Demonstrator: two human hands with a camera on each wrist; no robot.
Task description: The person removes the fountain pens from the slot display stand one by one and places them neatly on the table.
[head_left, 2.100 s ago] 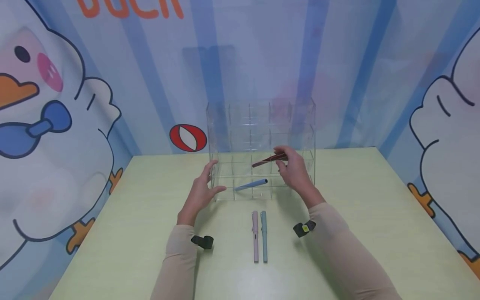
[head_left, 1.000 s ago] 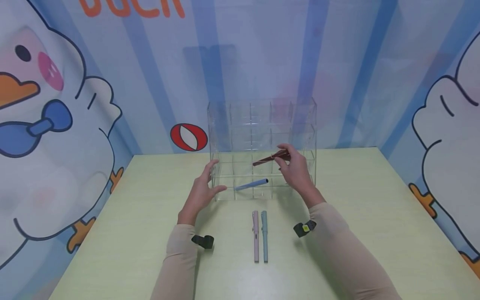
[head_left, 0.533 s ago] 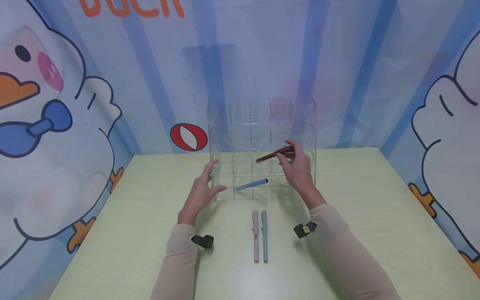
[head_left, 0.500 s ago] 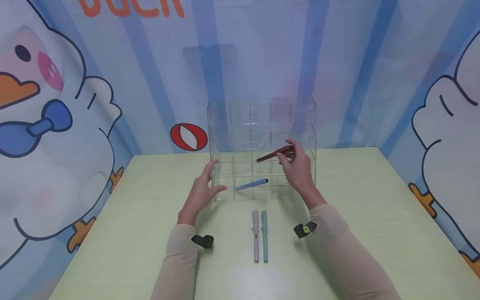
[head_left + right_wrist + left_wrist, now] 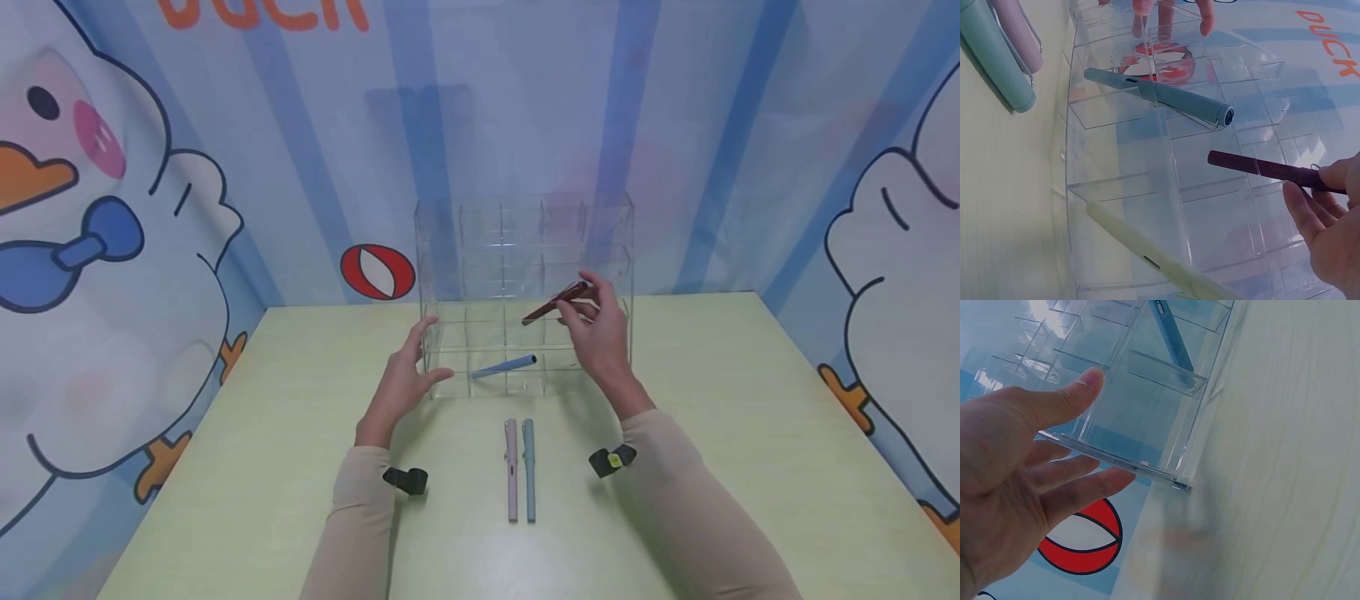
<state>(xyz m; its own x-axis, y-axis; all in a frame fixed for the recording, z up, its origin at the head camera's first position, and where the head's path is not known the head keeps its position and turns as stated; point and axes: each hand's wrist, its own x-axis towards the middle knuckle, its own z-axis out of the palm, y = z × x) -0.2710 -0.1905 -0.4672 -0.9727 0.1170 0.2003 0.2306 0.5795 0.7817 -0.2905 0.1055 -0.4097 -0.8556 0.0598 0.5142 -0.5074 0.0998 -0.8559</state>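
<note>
A clear tiered organizer (image 5: pixel 522 247) with several compartments stands at the back of the table. My left hand (image 5: pixel 405 387) grips its left side wall, thumb inside and fingers outside, as the left wrist view shows. My right hand (image 5: pixel 602 333) pinches a dark red pen (image 5: pixel 553 301) near its clip end, tilted, over the middle tiers. The pen's other end (image 5: pixel 1219 159) points left over the compartments. A blue pen (image 5: pixel 504 366) lies slanted across the front tier. A pale yellow-green pen (image 5: pixel 1147 256) leans in another front compartment, seen in the right wrist view.
On the table in front of the organizer, a lilac pen (image 5: pixel 512 471) and a teal pen (image 5: pixel 529 471) lie side by side. A printed cloth backdrop (image 5: pixel 517 100) rises behind the table and at both sides.
My right hand has shifted slightly right and up, taking the dark red pen along, and the pen now slants more steeply. My left hand keeps its place on the organizer.
</note>
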